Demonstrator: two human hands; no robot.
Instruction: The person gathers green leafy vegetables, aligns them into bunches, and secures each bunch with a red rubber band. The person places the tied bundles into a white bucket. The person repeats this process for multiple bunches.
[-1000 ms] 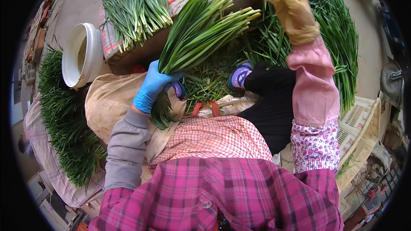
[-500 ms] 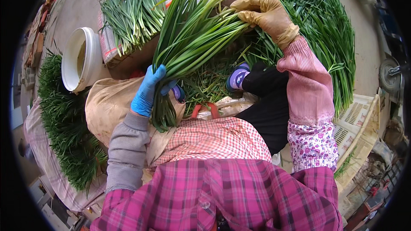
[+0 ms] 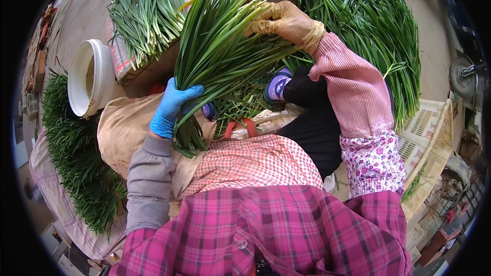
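Note:
My left hand (image 3: 173, 107), in a blue glove, is closed around a loose bunch of garlic chives (image 3: 217, 53) near its leafy end. The leaf tips droop below the fist over my lap, and the pale stem ends fan up and to the right. At those stem ends is my right hand (image 3: 289, 24) in a tan glove. Its thumb and fingers are bent together on some stems, though the fingertips are partly hidden. Beyond the bunch, a pile of chives (image 3: 148, 18) lies on a low block-like stand, stems toward me.
A large heap of chives (image 3: 368, 41) is at the right, beside a pale plastic crate (image 3: 424, 133). More chives (image 3: 76, 158) lie on a cloth at the left, below a white bucket (image 3: 105, 79). Leaf scraps (image 3: 240, 97) cover the ground between my feet.
My right hand has moved left and slightly down along the stems, closer to the middle of the bunch. The left hand still grips the chives; some stems now spread lower right.

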